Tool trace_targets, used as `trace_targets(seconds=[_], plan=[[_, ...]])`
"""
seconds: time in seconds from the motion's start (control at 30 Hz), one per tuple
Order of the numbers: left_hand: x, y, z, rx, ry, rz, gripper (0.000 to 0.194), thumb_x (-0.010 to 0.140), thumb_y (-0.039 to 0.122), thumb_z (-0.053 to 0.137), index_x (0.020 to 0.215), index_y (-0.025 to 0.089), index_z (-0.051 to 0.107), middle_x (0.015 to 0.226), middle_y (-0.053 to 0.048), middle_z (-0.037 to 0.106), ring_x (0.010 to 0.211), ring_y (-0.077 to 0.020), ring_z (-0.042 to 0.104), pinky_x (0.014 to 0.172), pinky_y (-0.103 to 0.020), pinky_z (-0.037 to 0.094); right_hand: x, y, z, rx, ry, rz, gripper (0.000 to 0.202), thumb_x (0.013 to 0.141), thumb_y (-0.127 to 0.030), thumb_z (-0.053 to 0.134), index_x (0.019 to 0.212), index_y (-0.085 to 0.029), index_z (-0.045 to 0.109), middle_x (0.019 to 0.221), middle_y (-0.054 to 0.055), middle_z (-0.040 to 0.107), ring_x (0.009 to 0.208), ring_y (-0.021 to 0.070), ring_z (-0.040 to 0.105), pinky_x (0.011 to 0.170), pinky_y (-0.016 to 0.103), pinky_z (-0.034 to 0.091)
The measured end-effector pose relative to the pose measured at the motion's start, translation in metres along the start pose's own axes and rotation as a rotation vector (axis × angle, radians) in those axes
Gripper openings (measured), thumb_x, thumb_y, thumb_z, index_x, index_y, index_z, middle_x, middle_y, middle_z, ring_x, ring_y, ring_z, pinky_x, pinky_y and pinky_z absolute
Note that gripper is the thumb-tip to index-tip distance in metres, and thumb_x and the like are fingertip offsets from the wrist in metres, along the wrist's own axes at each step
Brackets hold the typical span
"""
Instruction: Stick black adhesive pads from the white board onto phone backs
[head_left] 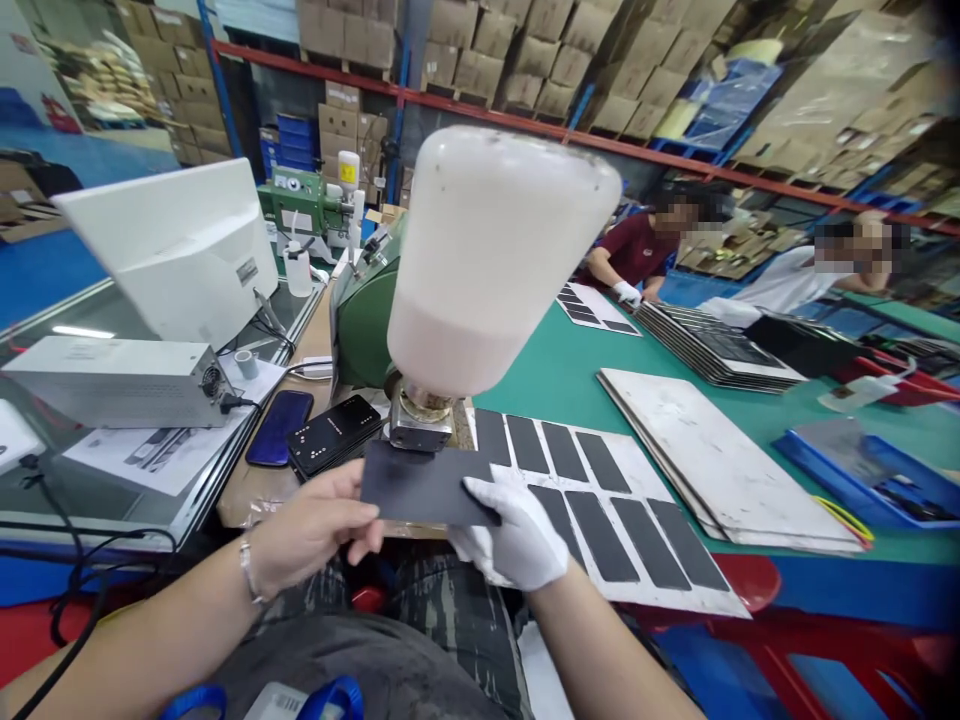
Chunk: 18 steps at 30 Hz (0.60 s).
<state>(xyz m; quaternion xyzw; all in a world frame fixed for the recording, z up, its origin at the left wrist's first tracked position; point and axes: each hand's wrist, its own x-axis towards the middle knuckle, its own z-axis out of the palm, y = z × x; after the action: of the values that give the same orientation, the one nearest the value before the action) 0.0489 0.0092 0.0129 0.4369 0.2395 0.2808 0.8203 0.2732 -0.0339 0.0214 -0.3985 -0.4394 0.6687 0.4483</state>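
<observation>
A flat dark rectangular panel [427, 485] is held level between my two hands, just in front of the metal block [420, 430] under a large white plastic bottle [491, 270]. My left hand [319, 525], bare with a bracelet at the wrist, pinches the panel's left end. On its right end, my white-gloved right hand [521, 530] grips with the thumb on top. To the right lies a white board [540, 480] carrying two rows of similar dark panels. A stack of black panels with small dots [334, 435] sits left of the metal block, beside a dark phone [279, 428].
A green machine body [367, 325] stands behind the bottle. At left are a monitor back [195, 260], a grey box [120, 380] and cables. White boards [720, 450] and a blue tray [877, 480] lie right. Two people sit across the green table [555, 370].
</observation>
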Motion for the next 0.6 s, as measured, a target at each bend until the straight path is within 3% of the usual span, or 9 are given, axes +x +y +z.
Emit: trace_targets(seconds=[0.17,0.3,0.37,0.47,0.53,0.6], plan=[[-0.054,0.015,-0.041,-0.027,0.213,0.173,0.012,0.077,0.021,0.058,0.087,0.015,0.056,0.044,0.003,0.051,0.042,-0.0076,0.041,0.046,-0.019,0.034,0.04,0.008,0.066,0.029,-0.09,0.013,0.05,0.083,-0.045,0.046,0.038,-0.022,0.047,0.033,0.002,0.047,0.037,0.0145,0.047,0.051,0.03,0.043],[-0.075,0.005,-0.048,-0.04,0.417,0.346,0.01,0.074,0.023,0.063,0.075,0.016,0.055,0.046,0.003,0.052,0.044,-0.0082,0.043,0.047,-0.02,0.037,0.056,0.011,0.092,0.065,-0.159,0.02,0.035,0.079,-0.043,0.052,0.054,-0.02,0.053,0.035,0.0,0.05,0.034,0.0138,0.046,0.044,0.027,0.039],[-0.073,-0.006,-0.045,-0.021,0.481,0.378,0.014,0.074,0.026,0.065,0.075,0.016,0.055,0.051,0.002,0.056,0.044,-0.0087,0.045,0.044,-0.02,0.036,0.055,0.009,0.093,0.011,-0.201,0.029,0.033,0.081,-0.043,0.052,0.06,-0.018,0.055,0.037,0.0,0.052,0.034,0.0134,0.047,0.043,0.025,0.038],[-0.062,-0.023,-0.04,0.045,0.392,0.365,0.017,0.081,0.031,0.06,0.085,0.015,0.057,0.055,-0.001,0.06,0.05,-0.0128,0.053,0.052,-0.026,0.045,0.045,0.004,0.077,-0.102,-0.246,0.045,0.031,0.084,-0.043,0.051,0.076,-0.015,0.062,0.042,-0.001,0.055,0.039,0.0129,0.05,0.047,0.024,0.041],[-0.052,-0.03,-0.039,0.077,0.314,0.341,0.019,0.084,0.031,0.056,0.095,0.015,0.056,0.06,-0.003,0.063,0.055,-0.0157,0.058,0.059,-0.031,0.048,0.035,0.001,0.06,-0.173,-0.233,0.015,0.033,0.083,-0.044,0.055,0.092,-0.014,0.064,0.059,0.002,0.064,0.053,0.0151,0.058,0.06,0.028,0.047],[-0.04,-0.033,-0.038,0.096,0.29,0.284,0.029,0.081,0.03,0.061,0.106,0.016,0.052,0.065,-0.003,0.065,0.052,-0.0161,0.059,0.054,-0.03,0.049,0.022,0.002,0.039,-0.212,-0.147,-0.064,0.039,0.081,-0.047,0.057,0.104,-0.015,0.062,0.083,0.007,0.068,0.077,0.0193,0.063,0.077,0.034,0.047]])
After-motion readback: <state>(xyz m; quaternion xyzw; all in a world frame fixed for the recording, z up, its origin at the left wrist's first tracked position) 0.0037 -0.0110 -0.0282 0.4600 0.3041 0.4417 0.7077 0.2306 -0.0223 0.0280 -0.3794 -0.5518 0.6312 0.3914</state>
